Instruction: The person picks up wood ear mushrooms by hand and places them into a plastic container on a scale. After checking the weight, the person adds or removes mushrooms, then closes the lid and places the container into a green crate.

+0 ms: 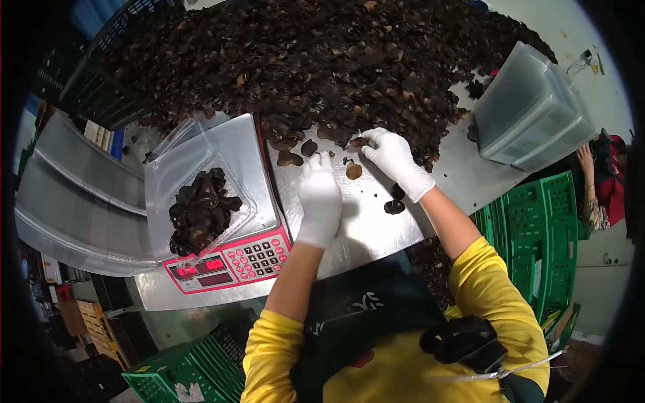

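Observation:
Both my hands wear white gloves. My left hand lies on the steel table with fingers pointing at loose dark mushroom pieces; whether it holds anything is hidden. My right hand reaches to the edge of the big mushroom heap and pinches a dark mushroom piece. Left of my hands a clear plastic tray partly filled with mushrooms sits on a scale with a red keypad.
A stack of clear plastic trays stands at the table's right. Green crates are below right and another green crate at bottom left. A grey chute runs at left. Another person's arm shows at far right.

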`<state>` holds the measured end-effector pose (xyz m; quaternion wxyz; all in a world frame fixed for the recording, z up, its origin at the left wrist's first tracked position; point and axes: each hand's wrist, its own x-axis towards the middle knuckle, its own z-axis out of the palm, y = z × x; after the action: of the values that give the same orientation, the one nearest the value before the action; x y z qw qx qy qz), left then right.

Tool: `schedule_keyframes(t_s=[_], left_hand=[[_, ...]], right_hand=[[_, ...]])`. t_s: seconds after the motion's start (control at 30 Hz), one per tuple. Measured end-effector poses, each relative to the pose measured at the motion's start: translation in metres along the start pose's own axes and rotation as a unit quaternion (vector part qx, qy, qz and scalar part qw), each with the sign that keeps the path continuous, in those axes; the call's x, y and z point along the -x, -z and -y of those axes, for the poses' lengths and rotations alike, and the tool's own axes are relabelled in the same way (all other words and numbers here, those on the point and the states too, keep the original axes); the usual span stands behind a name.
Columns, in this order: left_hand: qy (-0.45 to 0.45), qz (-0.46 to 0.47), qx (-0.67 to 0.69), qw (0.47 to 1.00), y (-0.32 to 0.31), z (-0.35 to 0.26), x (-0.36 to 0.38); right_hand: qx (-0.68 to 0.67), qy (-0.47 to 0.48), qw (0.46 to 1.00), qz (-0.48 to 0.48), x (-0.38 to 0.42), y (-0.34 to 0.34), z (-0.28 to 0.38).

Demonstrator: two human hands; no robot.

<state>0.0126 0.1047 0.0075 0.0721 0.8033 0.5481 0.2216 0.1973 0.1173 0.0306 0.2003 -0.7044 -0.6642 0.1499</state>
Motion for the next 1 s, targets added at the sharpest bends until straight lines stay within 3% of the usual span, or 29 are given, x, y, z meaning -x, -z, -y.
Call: schedule_keyframes(t_s=[0.03,0.07,0.13,0.17,0.23,0.27,0.3,0.33,0.37,0.4,0.43,0.47,0.5,0.53,0.57,0.63,0.7,0.73,0.77,0.83,0.9,1.0], left_hand=[[0.031,0.032,-0.097,0.994,-0.003,0.001,-0.011],[0.029,0.032,-0.098,0.994,-0.010,0.004,-0.021],[0.050,0.068,-0.169,0.982,-0.019,0.008,-0.034],[0.050,0.068,-0.171,0.982,-0.023,0.009,-0.034],[0.079,0.013,-0.133,0.988,-0.016,0.006,-0.032],[0.015,-0.136,-0.097,0.986,-0.009,0.007,-0.024],[0.014,-0.135,-0.100,0.986,-0.001,0.005,-0.021],[0.123,-0.077,0.109,0.983,0.005,0.003,-0.018],[0.226,-0.013,0.310,0.923,0.009,0.004,-0.014],[0.295,0.024,0.527,0.797,0.003,0.011,-0.008],[0.296,0.024,0.525,0.798,0.005,0.009,-0.004],[0.301,-0.017,0.610,0.733,0.007,0.005,-0.002],[0.302,-0.058,0.687,0.658,0.010,0.001,0.000],[0.322,-0.066,0.711,0.622,0.012,-0.004,-0.001],[0.332,-0.073,0.722,0.603,0.010,-0.003,-0.002],[0.353,-0.068,0.682,0.637,0.003,0.006,-0.012],[0.228,-0.084,0.435,0.867,-0.012,0.024,-0.032],[0.196,-0.111,0.197,0.954,0.003,0.013,-0.043],[0.198,-0.113,0.199,0.953,0.005,0.012,-0.052],[0.217,0.048,-0.047,0.974,0.006,0.013,-0.065],[0.217,0.052,-0.048,0.974,-0.007,0.020,-0.066],[0.186,-0.044,0.015,0.981,-0.011,0.015,-0.061]], right_hand=[[-0.099,-0.027,0.995,0.007,0.002,0.006,-0.003],[-0.246,-0.070,0.966,0.034,0.005,0.013,-0.005],[-0.450,-0.128,0.881,0.069,0.010,0.034,-0.002],[-0.540,-0.106,0.830,0.086,0.011,0.035,-0.011],[-0.690,-0.114,0.711,0.072,0.012,0.042,-0.005],[-0.692,-0.114,0.709,0.072,0.010,0.044,-0.001],[-0.689,-0.116,0.711,0.080,0.006,0.045,0.004],[-0.686,-0.118,0.712,0.087,0.001,0.044,0.007],[-0.633,-0.084,0.761,0.117,-0.011,0.030,-0.002],[-0.521,-0.070,0.843,0.115,-0.021,0.019,-0.001],[-0.398,-0.054,0.909,0.111,-0.028,0.008,0.005],[-0.201,0.025,0.978,0.046,-0.033,-0.004,0.010],[0.006,0.102,0.994,-0.023,-0.037,-0.012,0.016],[0.085,0.089,0.992,0.029,-0.041,-0.015,0.022],[0.075,0.117,0.990,0.003,-0.043,-0.032,0.012],[0.110,0.098,0.989,0.017,-0.043,-0.027,0.016],[-0.027,0.057,0.996,-0.062,-0.031,-0.015,0.017],[-0.147,0.004,0.989,-0.037,-0.026,-0.004,0.015],[-0.247,0.011,0.967,-0.062,-0.023,-0.004,0.006],[-0.514,-0.112,0.849,0.042,-0.013,0.018,0.004],[-0.621,-0.076,0.779,0.031,-0.007,0.026,-0.008],[-0.721,-0.105,0.683,0.053,-0.002,0.028,-0.032]])
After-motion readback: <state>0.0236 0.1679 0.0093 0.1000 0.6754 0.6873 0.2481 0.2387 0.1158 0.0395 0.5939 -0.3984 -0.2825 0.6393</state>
